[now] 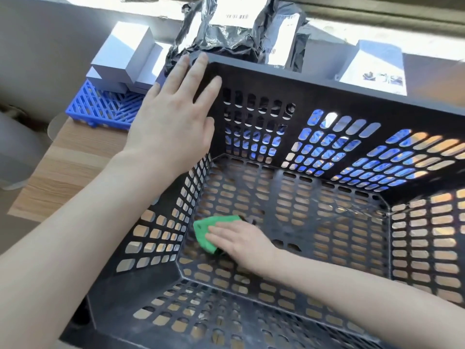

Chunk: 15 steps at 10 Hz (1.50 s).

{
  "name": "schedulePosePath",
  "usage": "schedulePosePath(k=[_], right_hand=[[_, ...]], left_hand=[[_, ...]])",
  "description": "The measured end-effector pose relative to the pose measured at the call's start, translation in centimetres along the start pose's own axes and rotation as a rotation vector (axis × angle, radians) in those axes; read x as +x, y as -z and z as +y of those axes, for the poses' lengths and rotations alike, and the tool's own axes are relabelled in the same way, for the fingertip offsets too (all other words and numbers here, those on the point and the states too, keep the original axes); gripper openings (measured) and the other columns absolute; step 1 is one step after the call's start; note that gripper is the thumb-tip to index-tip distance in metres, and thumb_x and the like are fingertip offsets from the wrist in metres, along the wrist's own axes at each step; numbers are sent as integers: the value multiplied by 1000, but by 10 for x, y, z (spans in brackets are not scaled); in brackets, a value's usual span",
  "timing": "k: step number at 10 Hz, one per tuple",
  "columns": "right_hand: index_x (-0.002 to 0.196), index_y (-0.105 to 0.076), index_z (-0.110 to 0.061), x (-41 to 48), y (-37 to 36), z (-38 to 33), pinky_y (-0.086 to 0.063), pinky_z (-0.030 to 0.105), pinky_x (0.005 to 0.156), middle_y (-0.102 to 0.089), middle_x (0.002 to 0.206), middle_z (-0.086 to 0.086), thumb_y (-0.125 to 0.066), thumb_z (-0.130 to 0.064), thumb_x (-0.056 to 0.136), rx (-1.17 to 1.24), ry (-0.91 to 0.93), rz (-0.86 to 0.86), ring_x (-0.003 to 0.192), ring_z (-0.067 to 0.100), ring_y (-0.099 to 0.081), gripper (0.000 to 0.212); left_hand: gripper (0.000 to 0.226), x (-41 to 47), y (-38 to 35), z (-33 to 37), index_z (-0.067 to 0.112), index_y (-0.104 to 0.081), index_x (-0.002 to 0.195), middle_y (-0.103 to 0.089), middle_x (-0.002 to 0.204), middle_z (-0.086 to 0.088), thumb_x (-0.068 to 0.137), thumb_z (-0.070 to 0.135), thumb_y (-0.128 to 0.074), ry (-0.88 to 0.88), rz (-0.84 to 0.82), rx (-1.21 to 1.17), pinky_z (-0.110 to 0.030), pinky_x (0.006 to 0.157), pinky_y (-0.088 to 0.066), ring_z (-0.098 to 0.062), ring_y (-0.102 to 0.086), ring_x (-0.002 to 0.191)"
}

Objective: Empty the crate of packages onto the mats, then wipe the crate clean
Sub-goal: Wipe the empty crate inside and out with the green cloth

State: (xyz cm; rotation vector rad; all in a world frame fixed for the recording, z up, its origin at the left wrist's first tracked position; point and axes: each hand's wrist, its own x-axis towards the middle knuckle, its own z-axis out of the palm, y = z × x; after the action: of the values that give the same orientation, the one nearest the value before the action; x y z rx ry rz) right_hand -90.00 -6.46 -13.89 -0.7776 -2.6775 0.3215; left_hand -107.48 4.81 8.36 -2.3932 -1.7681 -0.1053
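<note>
Crate (327, 79), black perforated plastic, stands on the tabletop (70, 167) and holds no package. The packages lie beyond its far rim: white boxes (125, 54) on a blue mat (100, 107) off the crate's far-left corner, and grey mailer bags (226, 28) behind its far wall. The left hand (173, 117) lies flat, fingers straight, against the crate's far-left corner, bracing it. The right hand (241, 241) presses a green cloth (206, 230) onto the crate's floor near its left wall, fingers flat rather than curled. By its look the crate is stiff but light and may skate under scrubbing, so its solid rim band is the place to hold. The cloth is soft and could snag in the slots.
</note>
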Motion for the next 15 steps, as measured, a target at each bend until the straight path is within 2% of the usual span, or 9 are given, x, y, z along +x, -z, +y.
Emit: schedulePosePath(k=[1,2,4,6,8,9,12,14,15], right_hand=[[123,-62,-9,-13,-2,-34,-45,34,96,-63,126,8,-46,-11,97,128,280,-163,115,24,-58,30],[122,-62,-8,-1,0,0,-43,36,101,-60,130,8,-45,-10,99,52,338,-138,120,26,-55,29],[106,-70,-4,42,39,103,-53,38,87,-68,114,11,-41,-9,91,-224,-74,68,105,29,-64,33],[103,-72,-4,48,27,77,-54,37,86,-71,108,13,-44,-8,83,-144,-384,150,97,30,-67,35],[116,-65,-6,10,-7,-24,-45,36,96,-65,121,11,-40,-12,99,161,292,-145,111,28,-58,31],[120,-62,-5,21,-6,0,-42,36,100,-61,126,11,-40,-8,99,71,424,-137,117,28,-55,30],[95,-69,-5,89,29,105,-52,36,79,-68,104,10,-48,-7,86,-279,-80,107,93,29,-64,23],[96,-71,0,94,8,58,-54,33,76,-71,97,13,-41,-4,76,-133,-422,190,87,30,-66,37],[105,-69,2,79,-4,13,-54,34,79,-70,100,15,-39,-4,77,-46,-358,145,88,30,-66,42]], left_hand=[[59,0,0,0,21,-19,154,-3,164,-7,99,34,-36,0,2,-5,-52,117,-24,-27,-4,151],[59,0,0,0,21,-19,154,-3,164,-7,99,34,-36,0,-4,-11,-53,117,-24,-27,-4,151],[59,0,0,-1,20,-19,154,-5,164,-7,99,32,-36,0,4,-9,-53,116,-24,-28,-5,150],[60,0,-1,-1,20,-18,154,-5,164,-7,98,32,-36,4,2,-17,-53,116,-25,-28,-5,150],[61,0,0,0,20,-18,155,-4,164,-8,98,33,-35,0,-12,-8,-53,115,-26,-29,-5,150],[60,-1,1,0,20,-17,155,-4,164,-6,99,33,-35,7,-7,-9,-53,115,-27,-27,-4,151],[61,-1,1,1,21,-17,155,-4,164,-6,98,32,-38,10,-6,-1,-53,115,-26,-27,-4,151],[61,-1,1,1,20,-18,155,-4,164,-6,98,32,-37,10,-3,-6,-54,115,-27,-27,-4,151],[61,-1,1,0,20,-18,155,-4,164,-7,98,34,-36,3,-8,-2,-54,114,-28,-27,-4,151]])
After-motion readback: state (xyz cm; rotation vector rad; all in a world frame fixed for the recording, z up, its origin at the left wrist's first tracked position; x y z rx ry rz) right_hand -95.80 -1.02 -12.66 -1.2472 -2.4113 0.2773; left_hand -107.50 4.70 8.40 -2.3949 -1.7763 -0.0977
